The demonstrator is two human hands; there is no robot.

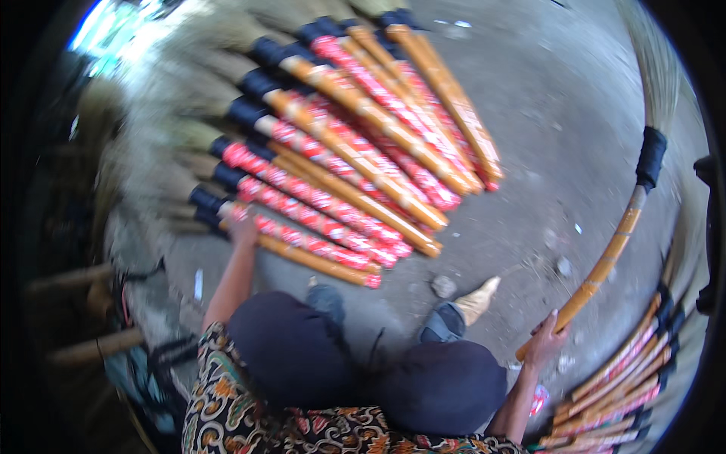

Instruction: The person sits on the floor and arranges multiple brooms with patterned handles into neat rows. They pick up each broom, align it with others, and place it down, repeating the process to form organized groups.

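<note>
My right hand [546, 340] is closed round the lower end of a broom [605, 261]. That broom has an orange handle, a black binding and pale bristles pointing up and away at the far right. On the left, my left hand [240, 224] is at the near edge of a pile of brooms, touching a red-and-white patterned handle [310, 244] close to its dark binding. Its fingers are smeared, so their grip is unclear. The piled brooms [355, 166] have orange or red-patterned handles, with bristles fanning toward the upper left.
More brooms [612, 378] lie stacked at the lower right. Between my feet and the pile sits a small stone [444, 286] on the grey floor [522, 227], with scraps scattered about. Wooden pieces [94, 346] stand at the left edge.
</note>
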